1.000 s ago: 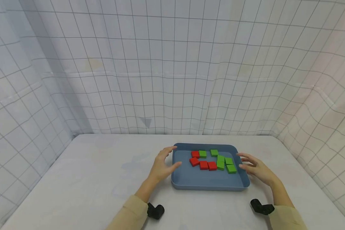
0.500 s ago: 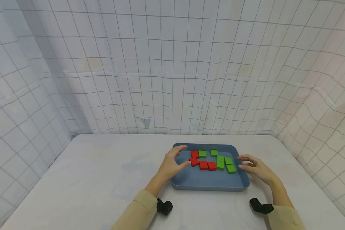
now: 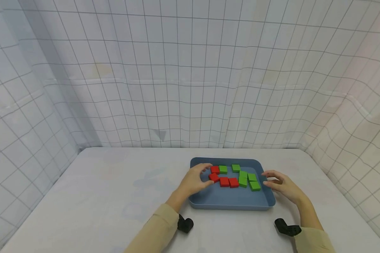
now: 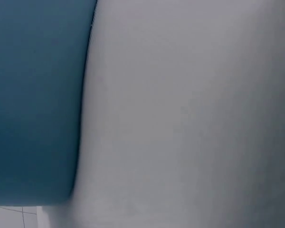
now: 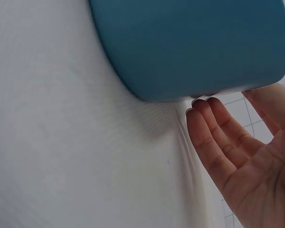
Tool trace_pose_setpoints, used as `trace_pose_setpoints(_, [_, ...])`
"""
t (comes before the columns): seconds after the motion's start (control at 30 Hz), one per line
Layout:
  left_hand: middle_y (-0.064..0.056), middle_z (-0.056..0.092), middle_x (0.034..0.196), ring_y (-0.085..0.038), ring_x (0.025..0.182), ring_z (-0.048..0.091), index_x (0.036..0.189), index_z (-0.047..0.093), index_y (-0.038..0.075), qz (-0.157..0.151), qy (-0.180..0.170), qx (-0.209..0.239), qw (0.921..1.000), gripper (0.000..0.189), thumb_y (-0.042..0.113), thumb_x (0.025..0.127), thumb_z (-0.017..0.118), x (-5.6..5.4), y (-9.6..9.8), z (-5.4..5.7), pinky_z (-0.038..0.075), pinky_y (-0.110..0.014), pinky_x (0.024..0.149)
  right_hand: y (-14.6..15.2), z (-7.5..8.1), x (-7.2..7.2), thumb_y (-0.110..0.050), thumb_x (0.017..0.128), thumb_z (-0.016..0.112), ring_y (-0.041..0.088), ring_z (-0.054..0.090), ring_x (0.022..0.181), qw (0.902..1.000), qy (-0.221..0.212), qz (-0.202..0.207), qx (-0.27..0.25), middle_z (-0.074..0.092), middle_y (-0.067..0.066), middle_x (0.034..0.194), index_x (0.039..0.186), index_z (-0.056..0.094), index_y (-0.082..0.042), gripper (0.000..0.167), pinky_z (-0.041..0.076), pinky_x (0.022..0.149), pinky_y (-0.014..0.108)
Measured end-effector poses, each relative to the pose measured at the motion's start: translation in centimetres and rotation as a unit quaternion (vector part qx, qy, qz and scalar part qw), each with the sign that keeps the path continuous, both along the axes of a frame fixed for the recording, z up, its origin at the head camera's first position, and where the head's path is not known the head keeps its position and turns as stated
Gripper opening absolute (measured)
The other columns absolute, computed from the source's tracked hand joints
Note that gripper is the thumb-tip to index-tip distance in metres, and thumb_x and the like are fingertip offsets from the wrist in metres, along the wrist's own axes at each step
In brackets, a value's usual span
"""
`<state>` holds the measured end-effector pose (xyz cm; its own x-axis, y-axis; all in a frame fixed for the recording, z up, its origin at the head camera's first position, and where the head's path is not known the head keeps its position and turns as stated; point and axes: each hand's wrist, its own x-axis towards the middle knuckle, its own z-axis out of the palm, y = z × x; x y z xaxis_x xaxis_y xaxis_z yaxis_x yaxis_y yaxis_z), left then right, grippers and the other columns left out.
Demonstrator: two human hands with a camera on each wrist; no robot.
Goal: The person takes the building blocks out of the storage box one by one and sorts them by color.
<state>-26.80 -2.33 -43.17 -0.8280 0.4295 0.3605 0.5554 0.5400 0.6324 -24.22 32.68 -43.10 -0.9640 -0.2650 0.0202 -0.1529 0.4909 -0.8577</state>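
In the head view my left hand [image 3: 193, 181] reaches over the left side of a blue tray [image 3: 231, 202]. Its thumb and fingers are spread apart, tips close to two red square blocks [image 3: 214, 177]; whether they touch is unclear. More red blocks [image 3: 224, 182] and several green blocks [image 3: 243, 179] lie in the tray. My right hand [image 3: 283, 186] is at the tray's right rim, thumb and forefinger tips apart. From the right wrist, the right hand's fingers [image 5: 211, 142] appear loosely bent against the tray's outer wall [image 5: 194, 52]. The left wrist view shows mainly the tray's side [image 4: 33, 104].
The tray stands on a white-covered table [image 3: 114, 196]. Gridded white curtains [image 3: 190, 88] hang behind and at both sides. Each wrist carries a black camera mount, such as the left mount [image 3: 185, 224] near the tray's front.
My left hand has moved right, from the tray's left rim to the red blocks, its thumb and fingers still apart. The right hand and the blocks look the same.
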Motion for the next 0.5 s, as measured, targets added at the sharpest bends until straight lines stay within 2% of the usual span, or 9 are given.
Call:
trace_pose_setpoints(0.17, [-0.005,0.060,0.114,-0.022,0.099,0.057,0.122,0.056,0.011,0.016,0.002,-0.066,0.9977,0.050,0.024,0.077,0.073,-0.3,0.4,0.2,0.047,-0.036,0.084,0.0,0.0,0.0,-0.023,0.088,0.061,0.037,0.051,0.109,1.0000,0.000,-0.002,0.001,0.045,0.023,0.126,0.127,0.047,-0.002,0.046,0.047,0.079,0.034])
trace_pose_setpoints(0.33, [0.000,0.060,0.115,-0.016,0.103,0.056,0.122,0.057,0.015,0.021,0.010,-0.132,0.9910,0.052,0.030,0.076,0.074,-0.8,0.7,0.3,0.046,-0.034,0.087,0.0,0.0,0.0,-0.022,0.088,0.061,0.038,0.051,0.110,1.0000,0.000,0.000,0.001,0.045,0.023,0.126,0.127,0.047,-0.001,0.046,0.046,0.080,0.034])
trace_pose_setpoints(0.5, [0.002,0.063,0.108,-0.014,0.101,0.056,0.121,0.060,0.016,0.020,0.010,-0.168,0.9855,0.054,0.035,0.073,0.076,-1.3,0.7,0.4,0.047,-0.033,0.086,0.0,0.0,0.0,-0.022,0.089,0.060,0.038,0.050,0.111,1.0000,-0.003,0.005,0.000,0.044,0.023,0.127,0.127,0.046,-0.001,0.046,0.046,0.082,0.037])
